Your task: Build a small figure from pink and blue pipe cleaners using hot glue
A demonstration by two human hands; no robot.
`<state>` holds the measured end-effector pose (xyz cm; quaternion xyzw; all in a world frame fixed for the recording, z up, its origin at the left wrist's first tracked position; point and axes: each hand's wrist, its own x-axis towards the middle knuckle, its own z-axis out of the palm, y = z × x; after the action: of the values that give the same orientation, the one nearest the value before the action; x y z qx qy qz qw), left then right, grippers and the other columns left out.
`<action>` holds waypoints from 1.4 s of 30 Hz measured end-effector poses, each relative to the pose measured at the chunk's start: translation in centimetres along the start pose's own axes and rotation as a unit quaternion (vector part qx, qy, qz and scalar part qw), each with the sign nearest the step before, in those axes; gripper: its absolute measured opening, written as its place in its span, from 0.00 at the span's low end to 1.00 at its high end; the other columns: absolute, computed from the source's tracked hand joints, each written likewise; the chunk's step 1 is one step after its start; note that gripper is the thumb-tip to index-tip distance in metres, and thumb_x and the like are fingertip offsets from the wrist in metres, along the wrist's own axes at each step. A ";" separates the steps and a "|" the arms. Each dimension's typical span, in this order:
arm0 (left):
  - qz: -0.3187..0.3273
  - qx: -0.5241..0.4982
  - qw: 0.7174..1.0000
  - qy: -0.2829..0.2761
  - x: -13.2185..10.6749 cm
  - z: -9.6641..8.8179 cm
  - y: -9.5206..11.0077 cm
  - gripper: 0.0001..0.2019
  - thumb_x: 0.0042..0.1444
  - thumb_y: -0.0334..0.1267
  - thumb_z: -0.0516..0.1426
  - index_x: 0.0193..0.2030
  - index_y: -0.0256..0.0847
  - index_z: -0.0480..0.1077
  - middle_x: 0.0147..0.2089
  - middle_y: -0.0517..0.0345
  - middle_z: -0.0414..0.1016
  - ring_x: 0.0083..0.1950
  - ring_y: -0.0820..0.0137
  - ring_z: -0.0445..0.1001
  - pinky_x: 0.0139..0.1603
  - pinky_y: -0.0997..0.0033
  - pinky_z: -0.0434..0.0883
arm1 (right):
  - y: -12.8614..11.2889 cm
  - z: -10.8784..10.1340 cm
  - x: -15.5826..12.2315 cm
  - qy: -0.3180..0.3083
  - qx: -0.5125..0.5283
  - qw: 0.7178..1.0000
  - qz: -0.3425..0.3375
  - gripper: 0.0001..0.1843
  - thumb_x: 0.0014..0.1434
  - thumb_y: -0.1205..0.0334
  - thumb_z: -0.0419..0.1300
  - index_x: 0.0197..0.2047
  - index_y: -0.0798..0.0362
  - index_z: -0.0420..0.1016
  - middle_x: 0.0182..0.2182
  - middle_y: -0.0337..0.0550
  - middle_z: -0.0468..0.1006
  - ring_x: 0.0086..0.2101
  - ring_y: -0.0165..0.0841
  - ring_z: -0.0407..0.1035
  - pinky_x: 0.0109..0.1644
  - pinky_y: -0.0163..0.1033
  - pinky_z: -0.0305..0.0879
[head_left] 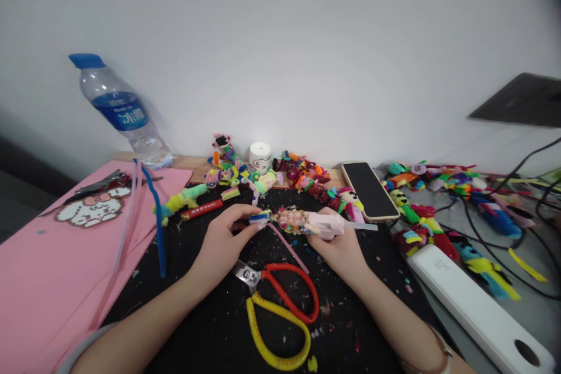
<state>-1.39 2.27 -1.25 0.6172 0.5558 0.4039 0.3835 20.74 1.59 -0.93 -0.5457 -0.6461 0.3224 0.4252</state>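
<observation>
My left hand (225,239) pinches the left end of a small multicoloured pipe-cleaner piece (291,220), at its blue and yellow tip. My right hand (335,242) is closed round a pink glue gun (326,224) whose nozzle end meets that piece. A thin pink pipe cleaner (287,247) trails down from it. Both hands hover just above a black mat (205,310). Scissors with one red and one yellow handle (280,310) lie on the mat right below my hands.
A water bottle (120,111) stands at the back left beside pink paper sheets (39,269). Several finished pipe-cleaner figures (307,178) line the wall, with a white tape roll (260,156) and a phone (369,190). More figures, cables and a white power strip (477,304) fill the right side.
</observation>
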 end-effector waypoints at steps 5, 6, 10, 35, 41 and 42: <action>0.004 0.007 1.000 0.002 0.0 0.0 0.0 0.09 0.51 0.37 0.58 0.40 0.42 0.73 0.43 0.55 0.75 0.44 0.65 0.73 0.44 0.66 0.70 | 0.0 0.0 0.0 0.003 -0.013 1.000 0.003 0.06 0.45 0.68 0.57 0.24 0.52 0.60 0.20 0.33 0.62 0.22 0.27 0.57 0.25 0.32 0.53; 0.004 0.008 1.000 0.002 0.0 0.0 0.0 0.09 0.51 0.37 0.58 0.40 0.42 0.73 0.43 0.55 0.75 0.44 0.65 0.73 0.45 0.66 0.70 | 0.0 -0.1 0.0 0.002 -0.013 1.000 0.005 0.07 0.45 0.68 0.57 0.24 0.52 0.60 0.20 0.33 0.62 0.22 0.27 0.57 0.25 0.32 0.53; 0.003 0.005 1.000 0.000 0.0 0.0 0.1 0.09 0.51 0.37 0.59 0.39 0.41 0.73 0.43 0.54 0.75 0.44 0.64 0.73 0.45 0.65 0.70 | 0.1 0.0 0.0 -0.007 -0.004 1.000 0.003 0.07 0.45 0.67 0.57 0.25 0.52 0.59 0.20 0.32 0.61 0.22 0.27 0.56 0.24 0.32 0.52; 0.006 -0.074 0.997 0.007 -0.2 0.2 0.2 0.10 0.50 0.38 0.60 0.40 0.40 0.73 0.44 0.53 0.75 0.45 0.65 0.74 0.46 0.66 0.71 | 0.8 -0.6 0.1 0.053 -0.144 0.987 -0.041 0.05 0.54 0.64 0.57 0.34 0.53 0.73 0.31 0.43 0.78 0.32 0.37 0.72 0.36 0.38 0.65; -0.021 -0.140 0.990 0.006 -0.1 0.2 0.5 0.12 0.48 0.39 0.62 0.40 0.40 0.72 0.42 0.54 0.77 0.44 0.66 0.75 0.48 0.65 0.71 | 0.0 -1.2 0.3 0.011 -0.242 0.967 -0.078 0.11 0.58 0.63 0.54 0.44 0.52 0.72 0.39 0.46 0.78 0.38 0.40 0.71 0.39 0.40 0.60; -0.025 -0.153 0.988 0.008 -0.1 0.3 0.6 0.12 0.47 0.38 0.62 0.40 0.40 0.72 0.42 0.54 0.77 0.44 0.65 0.75 0.49 0.65 0.71 | -0.1 -1.2 0.3 0.005 -0.255 0.963 -0.087 0.13 0.58 0.63 0.53 0.46 0.53 0.71 0.40 0.47 0.77 0.40 0.41 0.70 0.40 0.41 0.59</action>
<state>-0.94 2.08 -0.84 0.5337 0.5056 0.4796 0.4791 21.75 1.78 -0.31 -0.5792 -0.7501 0.1058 0.3012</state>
